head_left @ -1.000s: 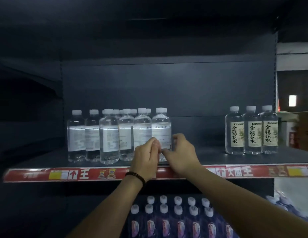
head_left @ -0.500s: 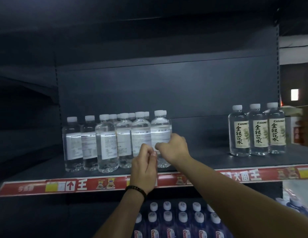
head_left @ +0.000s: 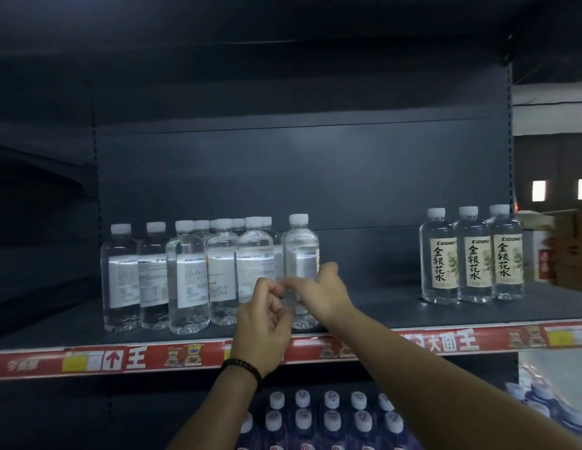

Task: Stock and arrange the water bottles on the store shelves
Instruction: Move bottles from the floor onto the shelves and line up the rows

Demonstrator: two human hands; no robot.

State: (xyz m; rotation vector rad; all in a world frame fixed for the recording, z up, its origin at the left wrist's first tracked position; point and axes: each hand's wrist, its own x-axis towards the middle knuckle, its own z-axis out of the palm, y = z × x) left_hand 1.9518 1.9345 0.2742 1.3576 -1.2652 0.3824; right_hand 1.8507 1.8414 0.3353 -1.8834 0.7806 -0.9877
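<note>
Water bottle (head_left: 301, 245) in right hand (head_left: 318, 295) stands on dark shelf (head_left: 380, 306).

Clear plastic is gleaming, glossy and smooth, on the bottle (head_left: 301, 251) in the right hand (head_left: 318, 293), while its white cap (head_left: 298, 219) is looking matt. The shelf (head_left: 380, 306) under the hand is showing dark, matt painted metal. The red edge strip (head_left: 136, 360) below is shining like glossy print. The bottles (head_left: 471, 228) right of the hand are wearing cream, paper-like labels (head_left: 444, 264).

Cardboard boxes (head_left: 573, 251) at far right.
</note>
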